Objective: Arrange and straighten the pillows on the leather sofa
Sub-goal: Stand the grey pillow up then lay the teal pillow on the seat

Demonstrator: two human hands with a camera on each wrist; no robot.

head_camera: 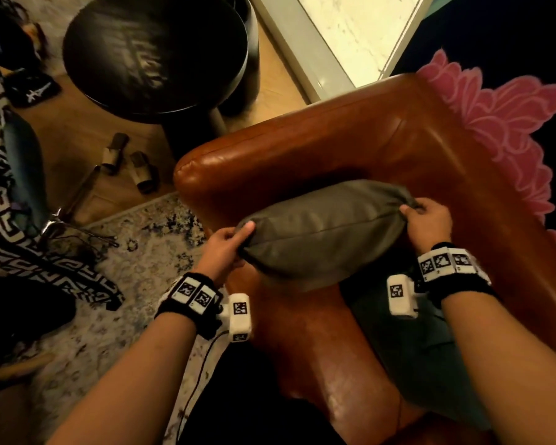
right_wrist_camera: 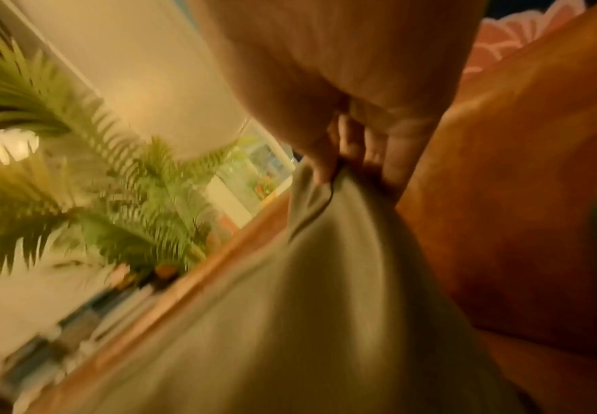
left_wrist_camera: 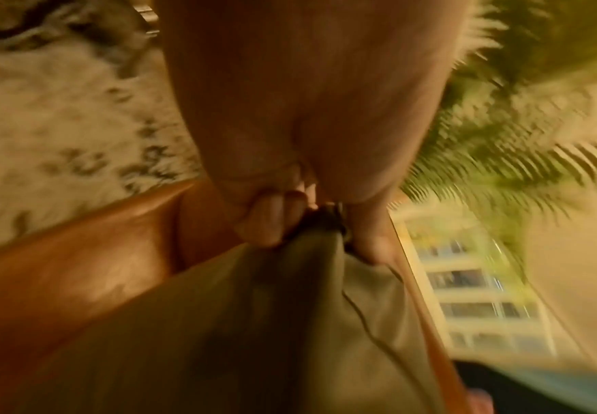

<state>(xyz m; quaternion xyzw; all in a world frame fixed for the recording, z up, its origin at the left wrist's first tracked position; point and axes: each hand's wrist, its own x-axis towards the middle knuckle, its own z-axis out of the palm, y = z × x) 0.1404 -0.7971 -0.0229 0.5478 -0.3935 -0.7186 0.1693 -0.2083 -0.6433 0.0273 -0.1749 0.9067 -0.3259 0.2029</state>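
Note:
A grey-olive pillow (head_camera: 321, 229) is held above the seat in the corner of the brown leather sofa (head_camera: 302, 146). My left hand (head_camera: 235, 242) pinches its left corner, thumb on top. My right hand (head_camera: 424, 216) grips its bunched right corner. In the left wrist view the left hand (left_wrist_camera: 311, 229) has curled fingers and thumb clamped on the pillow (left_wrist_camera: 247, 336) corner. The right wrist view shows the right hand (right_wrist_camera: 346, 168) gathering the pillow (right_wrist_camera: 311, 308) fabric against the sofa (right_wrist_camera: 502, 224) back. A second, darker teal pillow (head_camera: 421, 358) lies on the seat under my right forearm.
A round black side table (head_camera: 154, 56) stands on the wood floor beyond the sofa arm. A pair of slippers (head_camera: 132, 165) lies near it. A speckled rug (head_camera: 116, 284) covers the floor on the left. A pink flower-shaped rug (head_camera: 501, 123) lies behind the sofa. Palm fronds (right_wrist_camera: 77, 182) show by the window.

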